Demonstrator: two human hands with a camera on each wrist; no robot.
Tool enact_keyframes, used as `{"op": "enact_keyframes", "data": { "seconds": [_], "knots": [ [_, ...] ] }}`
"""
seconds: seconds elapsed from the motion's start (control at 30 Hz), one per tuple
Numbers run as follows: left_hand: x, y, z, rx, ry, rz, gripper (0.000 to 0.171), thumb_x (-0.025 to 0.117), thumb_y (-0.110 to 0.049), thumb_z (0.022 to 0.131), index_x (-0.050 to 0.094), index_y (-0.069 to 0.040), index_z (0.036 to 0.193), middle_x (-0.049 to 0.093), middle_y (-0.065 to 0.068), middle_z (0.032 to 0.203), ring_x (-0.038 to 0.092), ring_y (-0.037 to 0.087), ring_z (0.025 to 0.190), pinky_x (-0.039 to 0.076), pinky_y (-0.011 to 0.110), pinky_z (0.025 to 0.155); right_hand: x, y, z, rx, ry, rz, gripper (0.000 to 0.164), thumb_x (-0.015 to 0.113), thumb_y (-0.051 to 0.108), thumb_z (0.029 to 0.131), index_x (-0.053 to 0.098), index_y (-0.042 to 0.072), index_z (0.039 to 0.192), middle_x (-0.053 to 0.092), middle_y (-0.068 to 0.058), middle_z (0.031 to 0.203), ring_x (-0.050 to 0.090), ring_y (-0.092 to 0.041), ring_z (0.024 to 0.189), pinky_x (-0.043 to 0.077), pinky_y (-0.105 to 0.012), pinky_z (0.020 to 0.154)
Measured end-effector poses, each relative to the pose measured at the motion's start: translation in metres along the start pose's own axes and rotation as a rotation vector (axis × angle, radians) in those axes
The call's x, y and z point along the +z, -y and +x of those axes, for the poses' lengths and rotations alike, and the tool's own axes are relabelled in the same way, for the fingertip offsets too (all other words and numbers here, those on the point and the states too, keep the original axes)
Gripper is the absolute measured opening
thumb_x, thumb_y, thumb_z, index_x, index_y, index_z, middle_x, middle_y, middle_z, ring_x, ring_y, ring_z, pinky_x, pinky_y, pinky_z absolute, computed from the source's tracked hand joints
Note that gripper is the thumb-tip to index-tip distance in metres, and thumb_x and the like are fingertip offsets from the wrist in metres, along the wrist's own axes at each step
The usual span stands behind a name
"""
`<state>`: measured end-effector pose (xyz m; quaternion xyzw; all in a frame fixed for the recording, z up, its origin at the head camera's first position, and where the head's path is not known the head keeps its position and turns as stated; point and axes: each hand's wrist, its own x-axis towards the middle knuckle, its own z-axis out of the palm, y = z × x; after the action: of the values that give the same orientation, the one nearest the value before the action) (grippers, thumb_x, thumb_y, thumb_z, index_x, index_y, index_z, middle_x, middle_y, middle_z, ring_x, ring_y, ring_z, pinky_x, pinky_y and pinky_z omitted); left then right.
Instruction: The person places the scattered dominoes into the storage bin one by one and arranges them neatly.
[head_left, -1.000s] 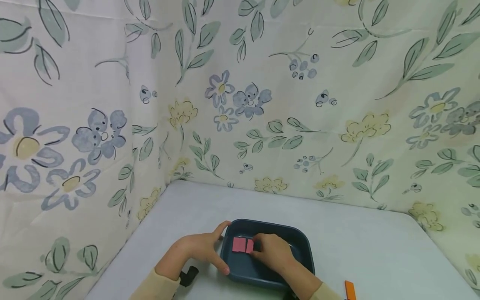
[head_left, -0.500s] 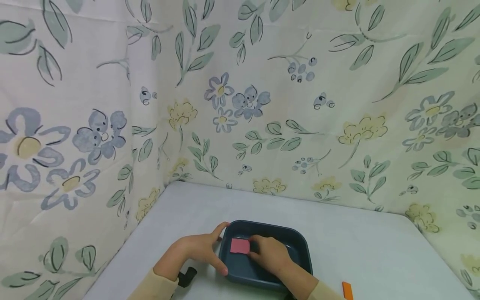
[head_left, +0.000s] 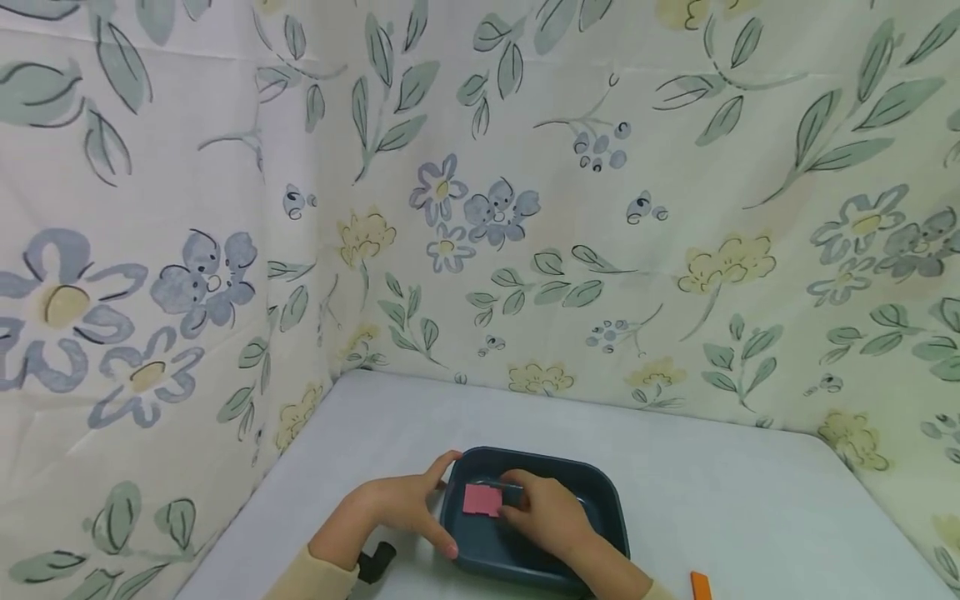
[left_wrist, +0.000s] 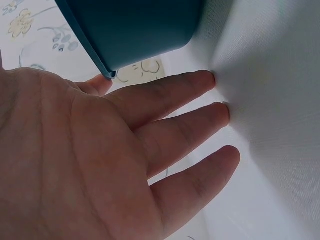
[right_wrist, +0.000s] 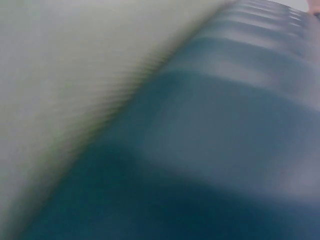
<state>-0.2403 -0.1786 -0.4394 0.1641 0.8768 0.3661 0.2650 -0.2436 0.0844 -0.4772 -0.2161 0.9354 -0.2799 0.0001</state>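
My left hand (head_left: pixel 406 504) steadies the dark blue tray (head_left: pixel 525 570) at its left side, forefinger at the far rim and thumb near the front corner. Its fingers are spread; in the left wrist view several straight fingertips reach down beside the tray wall. Inside the tray lies a flat pink piece (head_left: pixel 482 500) with small notches along its edge. My right hand (head_left: pixel 553 514) reaches in from the right, with forefinger and curled thumb on either side of the pink piece's right end. Only the blurred outer wall of the tray (right_wrist: pixel 215 125) shows in the right wrist view.
An orange strip (head_left: pixel 701 587) lies on the white table (head_left: pixel 720 483), right of the tray. A black object (head_left: pixel 377 562) shows by the left wrist. Flowered cloth (head_left: pixel 570 192) stands behind the table and along its left side.
A narrow pink piece that was apart in my right fingers has come up against the larger one, and together they look like one piece. My left hand stays at the tray.
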Motion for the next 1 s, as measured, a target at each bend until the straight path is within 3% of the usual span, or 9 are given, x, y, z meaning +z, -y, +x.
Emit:
{"op": "enact_keyframes", "data": {
  "seconds": [0.2,0.47,0.8,1.0],
  "knots": [
    [0.003,0.0,0.001,-0.008,-0.007,0.002,0.123,0.095,-0.037,0.067,0.013,-0.03,0.158,0.049,0.015,0.145,0.04,0.037,0.137,0.03,0.067,0.105,-0.014,-0.003,-0.009,-0.017,-0.023,0.043,0.045,0.075,0.034,0.091,0.065,0.013,0.129,0.05,0.012,0.062,0.045,-0.005,0.05,0.036,-0.025,0.046],
    [0.003,-0.001,0.001,-0.014,-0.027,0.018,0.125,0.096,-0.037,0.066,0.012,-0.028,0.159,0.049,0.017,0.145,0.04,0.037,0.137,0.03,0.067,0.105,-0.029,-0.016,-0.028,-0.02,0.038,0.07,0.043,0.074,0.034,0.092,0.065,0.012,0.128,0.051,0.013,0.066,0.046,-0.004,0.055,0.038,-0.024,0.049],
    [0.003,-0.002,0.001,-0.028,-0.039,0.035,0.126,0.096,-0.038,0.064,0.012,-0.03,0.158,0.05,0.015,0.144,0.042,0.036,0.136,0.032,0.066,0.104,-0.038,-0.026,-0.046,-0.048,0.032,0.183,0.036,0.072,0.032,0.094,0.068,0.011,0.124,0.051,0.012,0.067,0.045,-0.003,0.055,0.04,-0.023,0.05],
    [0.004,-0.003,0.001,-0.036,-0.033,0.02,0.125,0.096,-0.037,0.065,0.013,-0.029,0.158,0.05,0.015,0.144,0.042,0.036,0.136,0.032,0.067,0.104,-0.045,-0.032,-0.056,-0.107,0.027,0.263,0.034,0.07,0.034,0.096,0.068,0.014,0.123,0.049,0.014,0.065,0.044,-0.001,0.054,0.041,-0.021,0.05]
  ]
}}
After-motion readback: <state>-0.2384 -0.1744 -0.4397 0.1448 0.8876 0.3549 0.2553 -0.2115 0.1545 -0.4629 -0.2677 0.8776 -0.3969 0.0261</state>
